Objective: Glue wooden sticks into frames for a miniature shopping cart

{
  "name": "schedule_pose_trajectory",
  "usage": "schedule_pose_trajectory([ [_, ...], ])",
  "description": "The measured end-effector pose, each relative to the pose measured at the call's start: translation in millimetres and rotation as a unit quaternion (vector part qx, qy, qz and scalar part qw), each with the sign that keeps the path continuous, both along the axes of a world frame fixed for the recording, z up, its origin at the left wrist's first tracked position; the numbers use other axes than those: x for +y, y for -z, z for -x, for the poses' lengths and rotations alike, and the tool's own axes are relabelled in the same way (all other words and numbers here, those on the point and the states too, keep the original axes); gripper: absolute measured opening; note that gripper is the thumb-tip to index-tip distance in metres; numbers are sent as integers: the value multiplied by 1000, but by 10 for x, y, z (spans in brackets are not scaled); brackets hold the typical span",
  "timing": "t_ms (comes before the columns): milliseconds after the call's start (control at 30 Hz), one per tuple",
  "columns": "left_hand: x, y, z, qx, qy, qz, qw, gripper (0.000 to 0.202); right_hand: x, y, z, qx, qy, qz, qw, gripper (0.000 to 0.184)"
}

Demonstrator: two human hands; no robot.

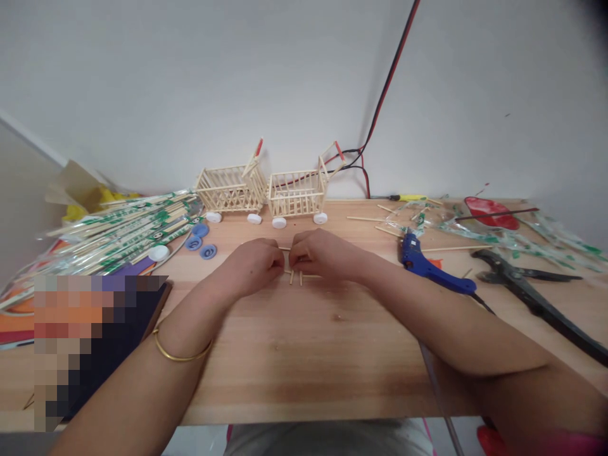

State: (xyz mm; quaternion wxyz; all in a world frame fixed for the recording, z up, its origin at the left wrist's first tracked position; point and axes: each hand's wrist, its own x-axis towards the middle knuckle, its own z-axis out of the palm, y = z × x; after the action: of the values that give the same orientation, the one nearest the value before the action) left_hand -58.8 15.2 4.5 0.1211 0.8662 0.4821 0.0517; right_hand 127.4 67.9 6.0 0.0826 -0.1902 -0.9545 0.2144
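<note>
Both hands meet over a small piece made of cut wooden sticks at the middle of the table. My left hand is closed, its curled fingers at the left end of the sticks. From the other side my right hand pinches at the sticks with bent fingers; short stick ends poke out below it. Much of the piece is hidden by the hands. Just behind stand two little shopping carts built of sticks, a left cart and a right cart, with white wheels and red handle bars.
A blue glue gun and black-handled pliers lie at the right, near loose sticks and plastic wrappers. Wrapped chopsticks, blue bottle caps and a dark pixelated object are at the left. Red-black cable hangs behind.
</note>
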Motion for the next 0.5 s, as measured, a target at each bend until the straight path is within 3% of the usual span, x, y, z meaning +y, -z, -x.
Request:
schedule_pose_trajectory([
  [367, 6, -17, -25, 10, -12, 15, 1000, 19, -4, 22, 5, -3, 6, -3, 1000, 14],
  [500, -2, -58, -3, -4, -31, 30, 999, 14, 3, -82, -47, 17, 26, -2, 1000, 13],
])
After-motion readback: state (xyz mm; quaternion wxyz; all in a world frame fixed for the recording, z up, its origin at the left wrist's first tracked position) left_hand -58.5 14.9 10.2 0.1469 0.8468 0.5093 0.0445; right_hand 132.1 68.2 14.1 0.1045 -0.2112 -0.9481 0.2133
